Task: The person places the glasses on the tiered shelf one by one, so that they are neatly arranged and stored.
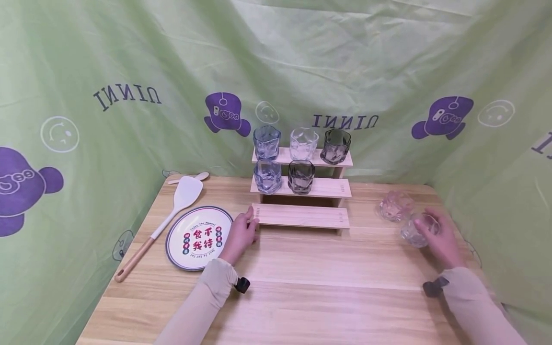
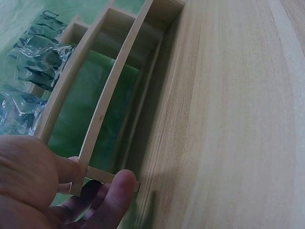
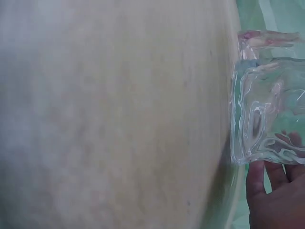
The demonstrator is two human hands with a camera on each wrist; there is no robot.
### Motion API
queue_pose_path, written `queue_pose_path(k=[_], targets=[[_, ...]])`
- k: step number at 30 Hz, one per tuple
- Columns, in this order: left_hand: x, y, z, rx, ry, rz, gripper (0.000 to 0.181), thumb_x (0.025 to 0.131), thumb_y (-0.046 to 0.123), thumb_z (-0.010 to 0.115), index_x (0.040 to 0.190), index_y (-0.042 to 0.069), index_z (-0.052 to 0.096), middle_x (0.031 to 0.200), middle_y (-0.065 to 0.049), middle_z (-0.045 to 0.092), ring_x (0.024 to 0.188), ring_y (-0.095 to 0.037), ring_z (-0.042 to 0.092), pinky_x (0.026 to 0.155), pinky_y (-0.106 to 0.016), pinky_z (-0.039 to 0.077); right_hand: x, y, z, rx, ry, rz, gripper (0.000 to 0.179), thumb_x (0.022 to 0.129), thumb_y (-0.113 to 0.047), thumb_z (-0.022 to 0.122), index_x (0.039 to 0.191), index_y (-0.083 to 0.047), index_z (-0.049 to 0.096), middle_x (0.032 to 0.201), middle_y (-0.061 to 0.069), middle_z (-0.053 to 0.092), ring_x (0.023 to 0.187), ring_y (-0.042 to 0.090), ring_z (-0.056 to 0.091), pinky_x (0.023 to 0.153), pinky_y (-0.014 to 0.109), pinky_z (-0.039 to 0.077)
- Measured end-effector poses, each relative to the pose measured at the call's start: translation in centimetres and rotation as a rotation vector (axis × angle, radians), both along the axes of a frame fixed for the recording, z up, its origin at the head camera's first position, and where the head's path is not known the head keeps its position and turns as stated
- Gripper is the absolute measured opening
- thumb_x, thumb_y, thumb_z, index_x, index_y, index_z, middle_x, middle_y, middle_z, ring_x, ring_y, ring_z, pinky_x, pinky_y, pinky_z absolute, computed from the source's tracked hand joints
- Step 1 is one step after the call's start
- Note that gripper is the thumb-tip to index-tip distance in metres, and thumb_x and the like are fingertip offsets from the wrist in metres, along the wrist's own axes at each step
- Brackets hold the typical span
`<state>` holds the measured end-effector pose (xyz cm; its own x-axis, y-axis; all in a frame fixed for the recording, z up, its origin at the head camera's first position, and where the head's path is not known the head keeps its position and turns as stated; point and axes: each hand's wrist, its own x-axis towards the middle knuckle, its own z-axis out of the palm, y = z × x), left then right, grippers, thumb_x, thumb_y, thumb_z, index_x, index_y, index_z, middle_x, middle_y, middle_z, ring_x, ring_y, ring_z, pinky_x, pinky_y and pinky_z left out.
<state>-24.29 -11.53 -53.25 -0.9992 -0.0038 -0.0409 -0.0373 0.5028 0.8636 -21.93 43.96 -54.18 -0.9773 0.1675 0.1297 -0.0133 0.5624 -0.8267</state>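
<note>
My left hand point(image 1: 241, 235) grips the left end of the lowest step of a three-tier wooden rack point(image 1: 302, 215), thumb and fingers around the board's corner in the left wrist view. At the table's right, my right hand point(image 1: 442, 239) holds a clear glass tumbler point(image 3: 267, 114), with thumb and fingers on its side. Just behind that tumbler stands a pinkish glass point(image 1: 395, 206). On the rack's top tier are a blue glass point(image 1: 266, 143), a clear glass point(image 1: 304, 143) and a dark grey glass point(image 1: 335, 146). Another blue glass point(image 1: 268, 177) and grey glass point(image 1: 301, 177) stand on the middle tier.
Left of the rack lies a white plate point(image 1: 178, 244) with red lettering. Beside it is a white spatula point(image 1: 187, 194) with a wooden handle, overlapping a small wooden spoon point(image 1: 200, 176). A green printed curtain point(image 1: 276, 57) hangs around the wooden table point(image 1: 327, 297).
</note>
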Motion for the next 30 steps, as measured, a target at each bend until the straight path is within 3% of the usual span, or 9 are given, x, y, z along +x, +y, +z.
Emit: queue_pose_path(k=[4,9,16,24,30], targets=[[0.1,0.1,0.1,0.014,-0.004,0.002,0.057,0.106,0.016,0.056,0.156,0.003,0.033,0.129,-0.025,0.053,0.067,-0.020,0.067,0.060,-0.027,0.058,0.4,-0.2,0.2,0.024,-0.013,0.044,0.080,0.102,-0.034,0.062,0.159,0.002,0.018,0.151,0.037,0.029,0.133,0.057,0.030,0.110,0.074,0.018],[0.2,0.1,0.3,0.012,-0.007,0.004,0.057,0.106,0.017,0.057,0.156,0.003,0.033,0.127,-0.024,0.054,0.068,-0.021,0.068,0.060,-0.028,0.058,0.9,-0.5,1.1,0.053,-0.100,0.113,0.093,0.099,-0.037,0.067,0.160,0.001,0.008,0.150,0.039,0.029,0.132,0.061,0.030,0.104,0.079,0.021],[0.2,0.1,0.3,0.010,-0.012,0.006,0.057,0.106,0.017,0.057,0.156,0.004,0.033,0.124,-0.023,0.055,0.069,-0.022,0.067,0.060,-0.028,0.058,1.2,-1.2,1.7,0.017,-0.199,0.129,0.098,0.101,-0.039,0.064,0.158,0.004,-0.003,0.150,0.046,0.020,0.133,0.064,0.025,0.105,0.078,0.021],[0.1,-0.1,0.0,0.004,0.005,-0.005,0.057,0.106,0.017,0.056,0.156,0.002,0.032,0.127,-0.026,0.054,0.065,-0.021,0.068,0.060,-0.028,0.058,1.6,-1.0,1.4,-0.013,-0.220,0.152,0.103,0.099,-0.034,0.068,0.160,-0.005,-0.010,0.154,0.043,0.015,0.136,0.064,0.021,0.107,0.078,0.017],[0.1,-0.1,0.1,-0.001,0.005,-0.008,0.058,0.106,0.017,0.057,0.156,0.003,0.032,0.128,-0.026,0.054,0.066,-0.021,0.068,0.061,-0.029,0.058,2.0,-1.5,1.6,-0.033,-0.228,0.146,0.099,0.102,-0.035,0.063,0.159,-0.004,-0.012,0.153,0.045,0.014,0.136,0.064,0.020,0.107,0.078,0.018]])
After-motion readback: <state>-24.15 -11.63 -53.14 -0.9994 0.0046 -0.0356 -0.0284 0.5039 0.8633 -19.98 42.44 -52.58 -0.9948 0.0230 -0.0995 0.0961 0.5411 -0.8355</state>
